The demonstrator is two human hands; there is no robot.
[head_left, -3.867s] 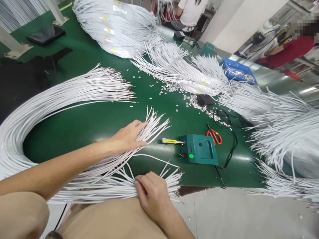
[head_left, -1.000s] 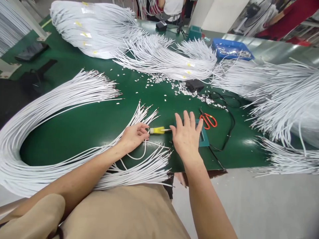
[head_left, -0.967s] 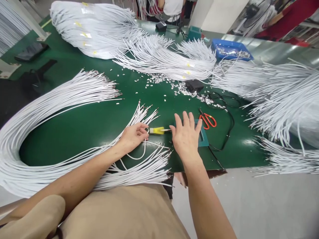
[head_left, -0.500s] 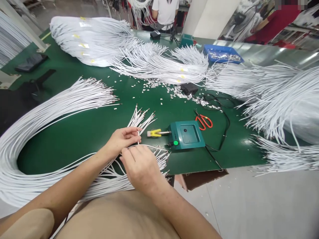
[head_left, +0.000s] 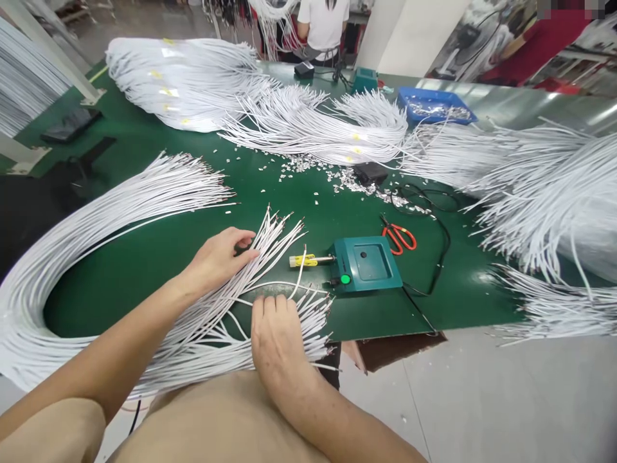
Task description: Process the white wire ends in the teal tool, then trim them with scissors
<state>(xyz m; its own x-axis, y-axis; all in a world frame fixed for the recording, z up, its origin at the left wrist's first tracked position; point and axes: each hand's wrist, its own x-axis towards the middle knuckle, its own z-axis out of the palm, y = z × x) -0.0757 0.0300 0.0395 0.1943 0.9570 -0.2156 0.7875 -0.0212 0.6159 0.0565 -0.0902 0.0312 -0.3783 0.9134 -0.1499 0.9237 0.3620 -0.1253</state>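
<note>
My left hand (head_left: pixel 222 258) is beside a fan of white cables (head_left: pixel 270 241), its thumb and bent fingers apart with nothing visible between them. Lower and to the right, my right hand (head_left: pixel 278 331) has its fingers curled over a single white cable (head_left: pixel 301 273), whose end sticks up past the knuckles. Its fingertips are hidden from this side. Under and around that hand lie more white cables (head_left: pixel 315 321) with dark reddish ends. Just beyond the cable end is a teal device (head_left: pixel 369 263) with a green button and a yellow-clipped metal rod (head_left: pixel 308 260).
Orange-handled cutters (head_left: pixel 401 238) lie behind the device, near a black cord. Small silvery pieces (head_left: pixel 357 179) are scattered by a black block (head_left: pixel 370 172). Large white cable bundles (head_left: pixel 187 83) and a blue tray (head_left: pixel 434 106) stand farther back. Two people are beyond the table.
My hands have moved apart. The left has drawn back left and opened; the right has come down slightly, with one cable end now sticking up above it.
</note>
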